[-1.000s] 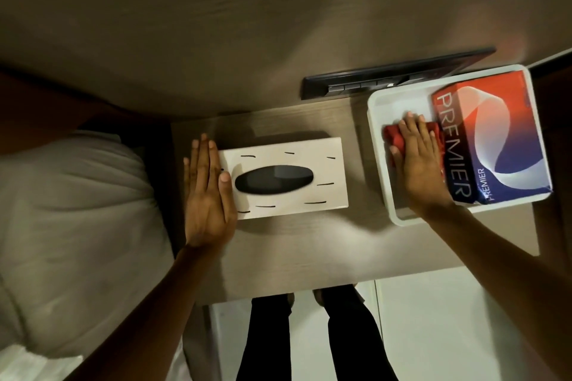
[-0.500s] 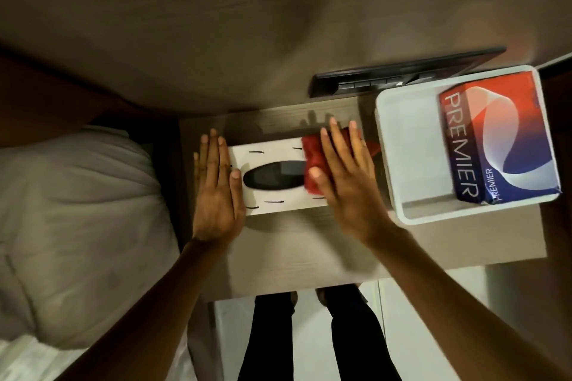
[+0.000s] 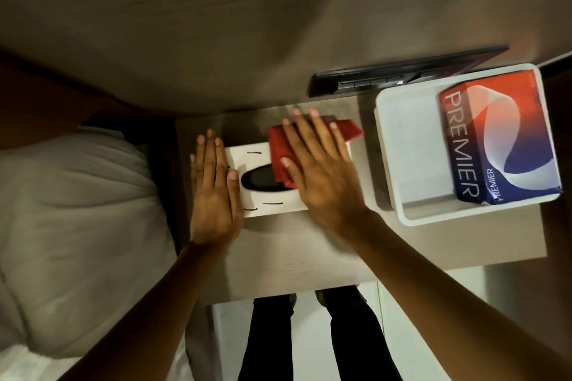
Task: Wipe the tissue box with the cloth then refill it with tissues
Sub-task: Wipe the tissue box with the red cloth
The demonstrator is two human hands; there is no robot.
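1. Head view, looking straight down: white tissue box (image 3: 263,195) lies flat on a wooden bedside table (image 3: 294,257), long side running left to right, toward the table's back-left part. Dark oval slot in its top, only the left part showing; short black dashes printed near the edges.
2. Red cloth (image 3: 280,151) lies on the box's right half, covering the right end of the slot. One corner sticks out past the box's far right edge, over the table.
3. Right hand (image 3: 322,173) lies flat, palm down, on the cloth, fingers straight and spread, thumb at the cloth's left edge. Not a pinch or a fist; it presses the cloth onto the box. Slightly blurred.
4. Left hand (image 3: 213,192) lies flat, palm down, at the box's left end, fingers straight and together, thumb tip on the box top just left of the slot. It grips nothing.
5. White tray (image 3: 402,164) sits to the right of the box, apart from it, at the table's right end.
6. Red and blue tissue pack (image 3: 495,139), printed PREMIER, rests in the tray's right half; the left half is bare.
7. Dark flat panel (image 3: 402,74) stands behind the tray, against the wall.
8. White bedding (image 3: 77,210) lies left of the table.
9. Person's dark trouser legs (image 3: 309,340) show below the table's near edge.
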